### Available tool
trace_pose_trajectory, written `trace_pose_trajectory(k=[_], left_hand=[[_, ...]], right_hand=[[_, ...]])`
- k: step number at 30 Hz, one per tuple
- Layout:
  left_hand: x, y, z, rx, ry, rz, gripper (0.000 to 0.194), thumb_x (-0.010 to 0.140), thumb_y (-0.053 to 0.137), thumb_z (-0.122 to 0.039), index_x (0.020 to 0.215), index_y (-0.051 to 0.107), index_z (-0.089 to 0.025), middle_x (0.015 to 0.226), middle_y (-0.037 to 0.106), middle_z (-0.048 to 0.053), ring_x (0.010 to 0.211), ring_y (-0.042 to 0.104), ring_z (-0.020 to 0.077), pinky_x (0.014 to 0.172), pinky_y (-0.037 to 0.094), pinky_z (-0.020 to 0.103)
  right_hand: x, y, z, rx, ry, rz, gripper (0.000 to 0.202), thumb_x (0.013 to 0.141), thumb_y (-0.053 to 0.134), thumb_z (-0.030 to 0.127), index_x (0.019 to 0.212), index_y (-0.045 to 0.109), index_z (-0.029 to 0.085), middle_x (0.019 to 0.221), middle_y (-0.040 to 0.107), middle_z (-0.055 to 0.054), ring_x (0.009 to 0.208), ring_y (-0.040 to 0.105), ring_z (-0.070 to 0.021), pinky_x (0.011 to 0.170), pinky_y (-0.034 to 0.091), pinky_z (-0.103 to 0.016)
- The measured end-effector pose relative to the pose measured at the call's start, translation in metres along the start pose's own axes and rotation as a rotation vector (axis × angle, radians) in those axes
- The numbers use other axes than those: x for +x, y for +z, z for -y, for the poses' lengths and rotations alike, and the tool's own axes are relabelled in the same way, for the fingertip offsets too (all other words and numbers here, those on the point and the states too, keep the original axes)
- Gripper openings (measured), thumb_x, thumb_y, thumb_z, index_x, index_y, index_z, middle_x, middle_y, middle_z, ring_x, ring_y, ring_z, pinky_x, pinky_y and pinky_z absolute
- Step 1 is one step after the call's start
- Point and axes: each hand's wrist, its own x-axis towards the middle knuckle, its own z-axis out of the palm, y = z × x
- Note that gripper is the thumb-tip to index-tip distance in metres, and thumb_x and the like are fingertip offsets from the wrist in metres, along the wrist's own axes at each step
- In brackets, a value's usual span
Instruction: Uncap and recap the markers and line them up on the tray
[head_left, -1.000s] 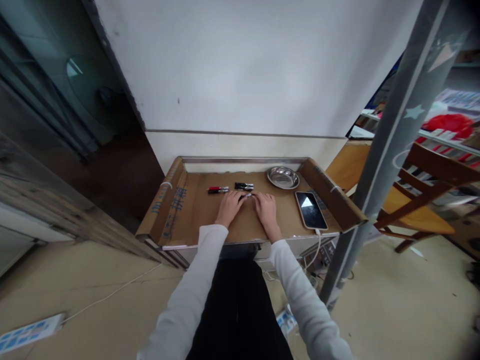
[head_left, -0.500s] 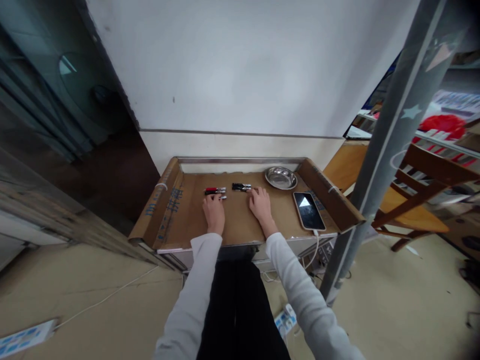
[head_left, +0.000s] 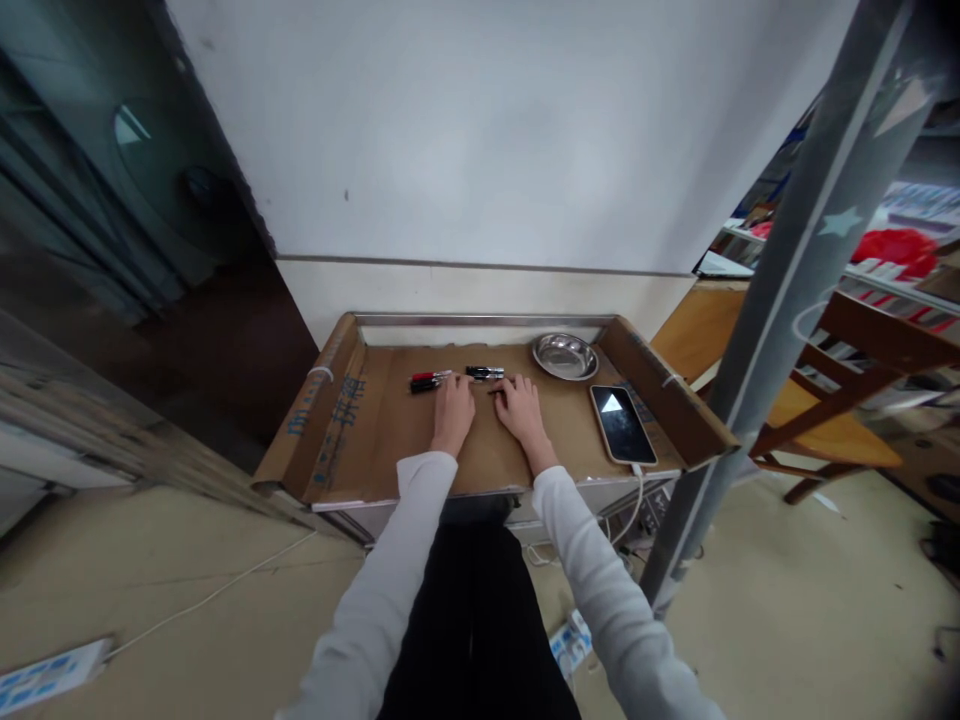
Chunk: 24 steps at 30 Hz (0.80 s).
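Observation:
Red and black pens (head_left: 427,381) lie side by side on the cardboard-lined tabletop (head_left: 390,450). My left hand (head_left: 454,412) is at their right ends, fingers bent down and close together; what it holds, if anything, is hidden. A second group of black pens (head_left: 484,372) lies just beyond the gap between my hands. My right hand (head_left: 519,408) has its fingertips pressed together at a small dark pen-like piece, just nearer to me than that second group. Most of this piece is hidden by the fingers.
A round steel dish (head_left: 565,357) stands at the back right of the tabletop. Nearer to me lies a phone (head_left: 623,425) with a white cable. Raised cardboard flaps edge both sides. A metal post (head_left: 780,270) and a wooden chair (head_left: 832,390) are on the right.
My left hand has moved right, from the near side of the red and black pens to their right ends. My right hand has barely moved and now has a dark piece at its fingertips.

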Motion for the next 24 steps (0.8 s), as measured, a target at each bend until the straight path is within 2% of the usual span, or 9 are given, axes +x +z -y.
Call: trace_pose_trajectory(k=[8,12,17,20,24], left_hand=[[0.0062,0.0053,-0.0041,0.050,0.000,0.072,0.016,0.084,0.047,-0.019,0.097,0.055,-0.014,0.098,0.052,0.013,0.098,0.049,0.0255,0.087,0.040,0.038],[0.0047,0.0032,-0.0036,0.041,0.032,0.072,0.021,0.084,0.048,-0.021,0.103,0.055,-0.016,0.100,0.051,0.011,0.099,0.049,0.0245,0.088,0.039,0.037],[0.0044,0.0020,-0.0015,0.021,0.087,0.119,0.015,0.087,0.046,-0.021,0.093,0.060,-0.018,0.095,0.054,0.009,0.094,0.051,0.0227,0.085,0.041,0.035],[0.0044,0.0018,-0.0012,-0.050,0.132,0.139,0.016,0.087,0.046,-0.019,0.095,0.059,-0.017,0.094,0.056,0.008,0.093,0.052,0.0209,0.084,0.042,0.034],[0.0056,0.0027,-0.0013,-0.258,0.146,0.165,0.016,0.089,0.044,-0.017,0.092,0.059,-0.018,0.094,0.060,0.006,0.091,0.056,0.0169,0.082,0.044,0.029]], right_hand=[[-0.0016,0.0032,-0.0054,0.012,0.082,-0.043,0.020,0.087,0.044,0.027,0.096,0.058,0.018,0.098,0.054,-0.011,0.093,0.045,-0.0237,0.081,0.033,-0.035],[-0.0012,0.0047,-0.0068,0.018,0.080,-0.061,0.021,0.088,0.042,0.027,0.096,0.059,0.018,0.097,0.055,-0.011,0.092,0.046,-0.0232,0.080,0.033,-0.034],[-0.0004,0.0039,-0.0063,0.021,0.029,-0.050,0.021,0.090,0.041,0.026,0.097,0.059,0.018,0.096,0.058,-0.010,0.092,0.047,-0.0233,0.079,0.033,-0.034],[0.0004,0.0023,-0.0057,0.062,-0.028,-0.029,0.021,0.091,0.041,0.025,0.097,0.059,0.019,0.097,0.061,-0.009,0.092,0.049,-0.0228,0.079,0.032,-0.033],[0.0009,0.0011,-0.0058,0.129,-0.067,-0.019,0.021,0.091,0.040,0.024,0.098,0.060,0.020,0.096,0.064,-0.007,0.089,0.051,-0.0218,0.077,0.032,-0.032]])
